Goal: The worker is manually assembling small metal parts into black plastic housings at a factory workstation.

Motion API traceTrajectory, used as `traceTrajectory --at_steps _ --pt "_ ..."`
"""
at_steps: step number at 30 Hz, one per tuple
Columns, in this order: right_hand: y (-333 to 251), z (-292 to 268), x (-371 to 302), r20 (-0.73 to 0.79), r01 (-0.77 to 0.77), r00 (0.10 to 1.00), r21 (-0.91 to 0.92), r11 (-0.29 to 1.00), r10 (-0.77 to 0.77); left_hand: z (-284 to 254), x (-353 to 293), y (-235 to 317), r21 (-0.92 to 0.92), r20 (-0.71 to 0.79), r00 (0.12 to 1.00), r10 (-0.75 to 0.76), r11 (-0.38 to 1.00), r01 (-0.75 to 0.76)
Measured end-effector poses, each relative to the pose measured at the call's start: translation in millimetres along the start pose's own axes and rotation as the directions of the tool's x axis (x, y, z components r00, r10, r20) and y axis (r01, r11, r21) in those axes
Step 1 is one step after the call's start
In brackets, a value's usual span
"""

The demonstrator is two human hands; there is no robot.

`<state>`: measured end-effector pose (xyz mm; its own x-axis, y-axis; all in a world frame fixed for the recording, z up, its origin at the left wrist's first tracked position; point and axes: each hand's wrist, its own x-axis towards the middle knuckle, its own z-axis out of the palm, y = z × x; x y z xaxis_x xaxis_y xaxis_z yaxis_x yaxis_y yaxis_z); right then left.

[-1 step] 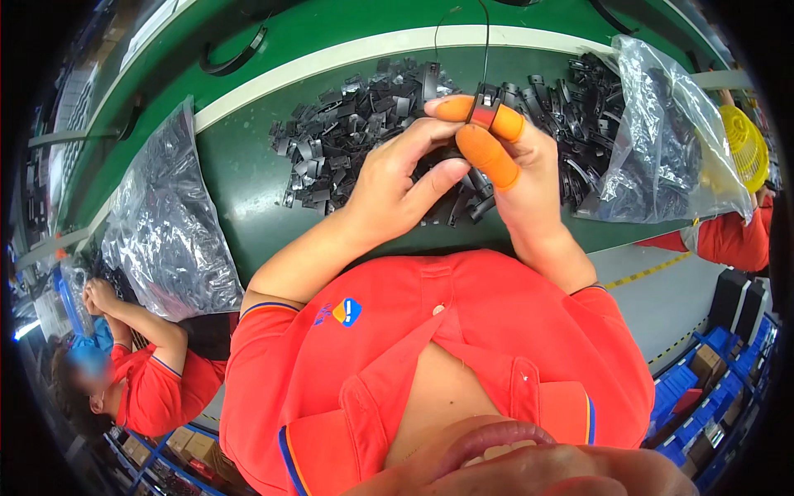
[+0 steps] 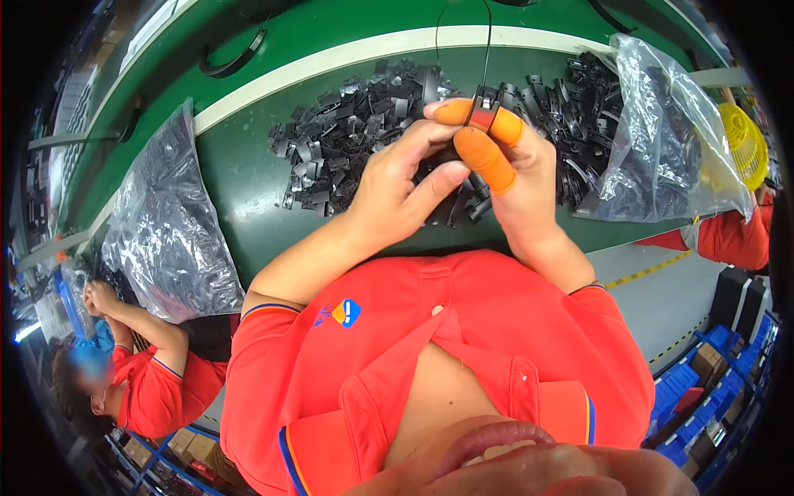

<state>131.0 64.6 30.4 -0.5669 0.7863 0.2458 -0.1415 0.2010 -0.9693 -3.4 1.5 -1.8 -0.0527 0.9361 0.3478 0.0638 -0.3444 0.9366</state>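
Observation:
My right hand (image 2: pixel 533 178) wears orange covers on its thumb and index finger. It is closed around a small black plastic part (image 2: pixel 488 96), which lies across the covered index finger. A thin black wire (image 2: pixel 486 51) rises from near that part. My left hand (image 2: pixel 393 186) comes in from the other side, its curled fingertips close to the right index fingertip. Its thumb points at the right thumb. What sits between the left fingers and thumb is dark and mostly hidden. Behind both hands lies a heap of small black plastic pieces (image 2: pixel 327 153) on the green tabletop (image 2: pixel 248 198).
More black curved parts (image 2: pixel 579 124) lie at the right, next to a clear plastic bag (image 2: pixel 662 149). Another clear bag (image 2: pixel 169 231) with dark contents is at the left. A co-worker (image 2: pixel 165 372) sits at the left; a yellow basket (image 2: pixel 744 149) stands far right.
Both hands stay almost where they were. My right thumb has shifted very slightly left, and the thin wires above the hands have swayed a little.

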Motion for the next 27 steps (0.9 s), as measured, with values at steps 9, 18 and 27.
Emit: traceTrajectory --at_steps 9,18,27 --pt "7.8 -0.3 -2.5 -0.095 0.037 0.995 0.122 0.992 -0.026 19.9 4.7 7.0 -0.264 -0.016 0.996 -0.093 0.961 0.086" --pt "11.7 0.5 -9.2 -0.076 -0.049 0.994 0.297 0.953 0.074 19.3 5.5 0.6 -0.336 0.039 0.996 -0.079 0.938 0.088" --pt "16.0 -0.9 -11.6 -0.104 0.020 0.994 0.277 0.961 0.010 15.7 10.9 0.0 -0.141 0.079 0.997 -0.003 0.990 0.014"
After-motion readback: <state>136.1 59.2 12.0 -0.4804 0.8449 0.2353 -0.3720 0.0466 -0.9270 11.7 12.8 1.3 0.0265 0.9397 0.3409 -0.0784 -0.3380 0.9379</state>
